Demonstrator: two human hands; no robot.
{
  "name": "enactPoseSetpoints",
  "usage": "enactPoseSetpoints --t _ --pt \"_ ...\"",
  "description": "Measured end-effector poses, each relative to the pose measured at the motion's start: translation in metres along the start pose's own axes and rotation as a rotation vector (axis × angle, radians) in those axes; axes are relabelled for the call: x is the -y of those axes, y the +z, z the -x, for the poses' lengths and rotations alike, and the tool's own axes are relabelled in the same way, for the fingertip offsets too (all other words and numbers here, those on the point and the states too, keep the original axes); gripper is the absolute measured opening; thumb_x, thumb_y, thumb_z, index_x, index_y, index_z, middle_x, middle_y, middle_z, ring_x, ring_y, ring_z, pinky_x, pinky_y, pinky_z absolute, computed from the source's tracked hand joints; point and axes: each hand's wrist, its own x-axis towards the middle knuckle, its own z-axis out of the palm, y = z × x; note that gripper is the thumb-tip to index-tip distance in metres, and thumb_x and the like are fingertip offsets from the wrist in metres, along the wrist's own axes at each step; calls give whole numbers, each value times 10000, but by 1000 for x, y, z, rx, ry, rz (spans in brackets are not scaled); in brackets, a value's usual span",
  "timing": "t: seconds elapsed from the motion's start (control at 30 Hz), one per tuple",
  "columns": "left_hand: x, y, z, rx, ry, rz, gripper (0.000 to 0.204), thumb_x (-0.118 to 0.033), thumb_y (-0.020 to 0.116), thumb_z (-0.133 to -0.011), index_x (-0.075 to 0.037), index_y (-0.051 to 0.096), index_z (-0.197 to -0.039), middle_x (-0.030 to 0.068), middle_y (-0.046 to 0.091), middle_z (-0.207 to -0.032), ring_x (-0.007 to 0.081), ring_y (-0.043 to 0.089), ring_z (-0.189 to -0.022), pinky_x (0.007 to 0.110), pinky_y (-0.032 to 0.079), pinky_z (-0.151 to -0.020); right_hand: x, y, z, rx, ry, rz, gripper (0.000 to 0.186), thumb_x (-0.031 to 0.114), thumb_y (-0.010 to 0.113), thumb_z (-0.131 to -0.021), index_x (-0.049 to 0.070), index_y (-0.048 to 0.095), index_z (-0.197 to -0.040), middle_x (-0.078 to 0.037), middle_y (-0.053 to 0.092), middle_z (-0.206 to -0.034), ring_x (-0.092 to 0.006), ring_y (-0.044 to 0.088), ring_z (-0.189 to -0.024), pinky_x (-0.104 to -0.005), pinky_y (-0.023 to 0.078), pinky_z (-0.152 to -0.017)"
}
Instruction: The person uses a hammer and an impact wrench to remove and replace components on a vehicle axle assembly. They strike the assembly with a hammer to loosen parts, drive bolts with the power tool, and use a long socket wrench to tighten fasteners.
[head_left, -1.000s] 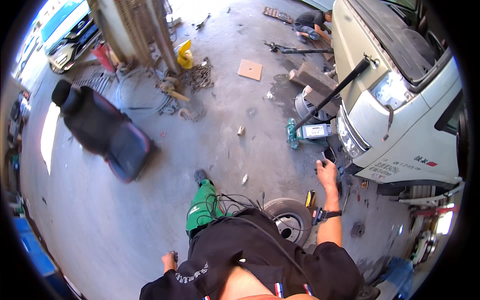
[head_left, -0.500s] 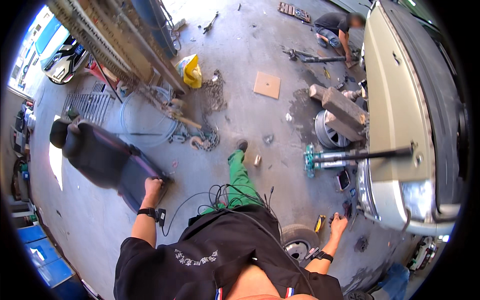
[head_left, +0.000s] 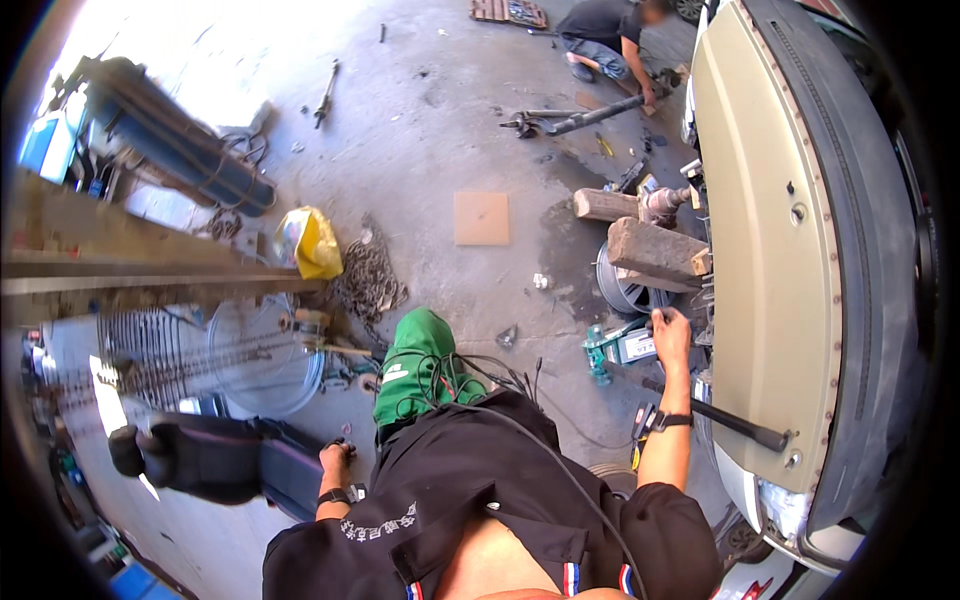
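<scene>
My left hand hangs low at the left with its fingers curled in, beside the cushion end of a black car seat lying on the floor. Whether it touches the seat or holds anything small, I cannot make out. Out to the right, my right hand is closed, thumb and fingers drawn together; their contents, if any, are hidden. In the picture it overlaps a green floor jack whose long dark handle runs toward the vehicle. Black cables loop across my waist.
A pale vehicle fills the right side. Wooden blocks and a wheel rim lie beside it. Ahead are a cardboard square, a chain heap, a yellow bag and a crouching person gripping a metal shaft. A post stands left.
My view has shifted forward. My right arm has swung forward to the jack, while my left hand has dropped back along the seat. The crouching person now appears nearer the middle.
</scene>
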Motion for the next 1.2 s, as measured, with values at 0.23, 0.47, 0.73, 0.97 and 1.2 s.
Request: enactPoseSetpoints --t 0.23,0.47,0.73,0.97,1.2 --pt "-160 92 -124 116 -200 72 346 -55 442 -832 -89 476 -1175 116 592 -682 278 566 -515 355 435 -432 54 49 -123 -34 139 -14 219 154 591 -854 -47 607 -769 -203 602 -690 -347 609 -659 -393 455 -627" --pt "-468 206 -149 174 174 -181 149 -146 531 -890 -13 590 -923 114 636 -756 215 614 -562 304 456 -433 104 62 -212 -94 457 -3 256 197 589 -836 -41 613 -746 -215 618 -694 -370 616 -684 -413 457 -641" --pt "-763 338 -142 161 549 -297 204 -231 582 -874 -51 643 -947 38 644 -764 129 606 -623 257 454 -495 159 141 -378 -100 519 -65 244 203 582 -846 -14 650 -757 -153 638 -645 -289 637 -612 -389 473 -617" --pt "-828 366 -228 -62 226 -402 222 -212 643 -853 8 637 -822 70 621 -680 176 574 -551 318 437 -470 233 197 -606 -66 417 -62 215 207 597 -840 5 667 -823 -206 639 -724 -380 634 -739 -416 479 -658" --pt "-902 456 -190 -94 64 -114 177 -147 661 -850 -9 622 -746 27 521 -570 127 423 -395 286 306 -354 335 183 -832 -65 185 16 273 212 581 -873 -31 613 -754 -158 617 -629 -267 621 -610 -381 456 -585"
